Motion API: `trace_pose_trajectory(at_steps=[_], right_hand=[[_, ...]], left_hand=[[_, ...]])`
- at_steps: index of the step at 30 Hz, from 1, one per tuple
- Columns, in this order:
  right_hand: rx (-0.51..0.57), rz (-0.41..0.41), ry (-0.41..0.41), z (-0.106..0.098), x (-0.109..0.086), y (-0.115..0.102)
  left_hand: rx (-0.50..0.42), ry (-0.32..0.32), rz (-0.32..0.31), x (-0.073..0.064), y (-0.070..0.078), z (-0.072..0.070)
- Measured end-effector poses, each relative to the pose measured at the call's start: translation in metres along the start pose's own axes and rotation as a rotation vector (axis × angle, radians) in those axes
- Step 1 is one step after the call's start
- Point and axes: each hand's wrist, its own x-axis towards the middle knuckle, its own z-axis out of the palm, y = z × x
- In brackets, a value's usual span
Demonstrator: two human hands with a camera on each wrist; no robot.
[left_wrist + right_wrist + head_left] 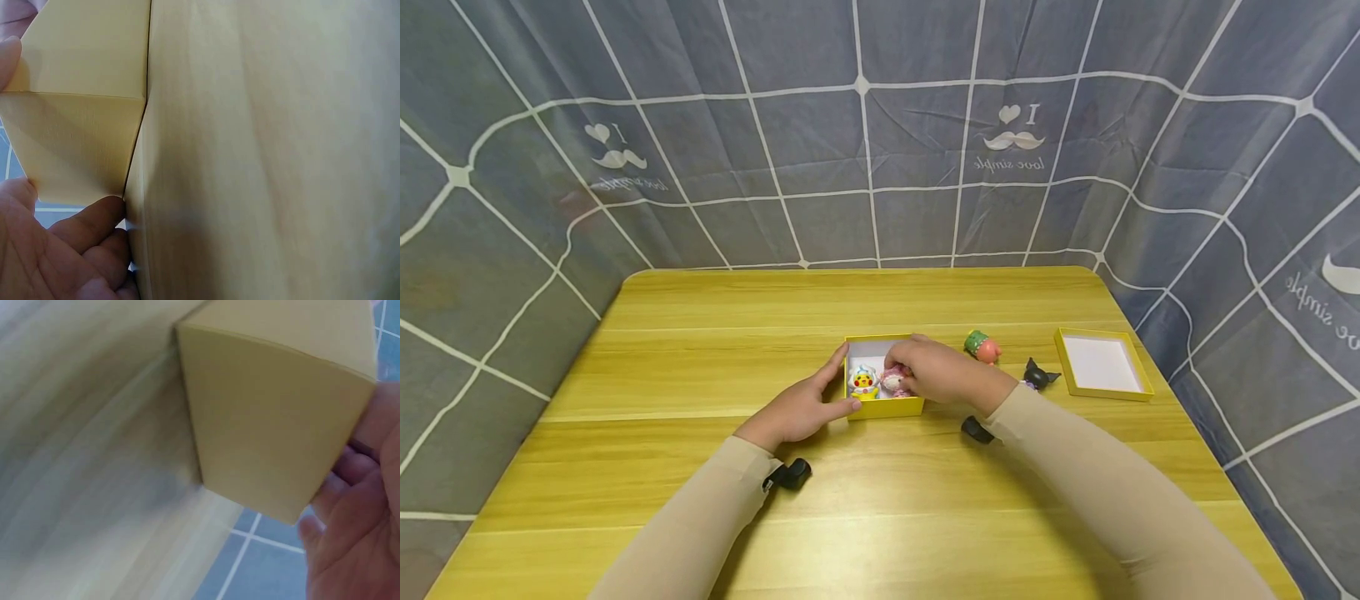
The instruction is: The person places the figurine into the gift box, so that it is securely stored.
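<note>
Light apparently from above leaves the head view bright and fairly even. A pale glare spreads over the worktop (872, 500) on the near side of the yellow box (885, 407), and soft-edged shadows lie by the left sleeve (692, 525) and right sleeve (1097, 483). Beyond the box, the grey curtain (917, 133) is dimmer; its white lines bow towards the outer edges in wide-angle distortion. In the left-wrist view, the worktop beside the box is pale and out of focus, crossed by a broad shadow. In the right-wrist view, the box's facing side is shaded, and the worktop beside it smears into blur.
</note>
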Motion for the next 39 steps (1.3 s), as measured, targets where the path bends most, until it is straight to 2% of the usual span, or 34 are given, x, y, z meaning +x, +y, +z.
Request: trace_pose_trajectory(at_steps=[4,9,17,22,29,34,39], right_hand=[[-0.056,-0.022,-0.041,0.0002,0.0009,0.0001],[-0.074,0.031,-0.077,-0.0001,0.0021,-0.0021],[-0.069,0.017,-0.029,0.0018,0.0016,-0.001],[-0.109,-0.016,-0.016,0.0021,0.0041,0.0008],[-0.215,0.045,-0.127,-0.0029,0.0063,-0.0068],[-0.269,0.047,-0.115,-0.0048,0.0046,-0.006],[-0.228,0.058,-0.114,-0.0048,0.0048,-0.0021]], left_hand=[[-0.002,-0.001,-0.002,-0.0007,0.0003,-0.0005],[0.001,0.001,0.005,-0.0003,0.0012,-0.0007],[0.012,0.003,0.01,0.0006,0.0006,-0.0002],[0.01,0.002,0.012,0.0013,0.0009,-0.0001],[0.017,0.002,0.013,0.0022,0.0011,0.0009],[0.034,0.002,0.012,0.0022,0.0017,0.0003],[0.041,-0.001,0.01,0.0018,0.0014,-0.0002]])
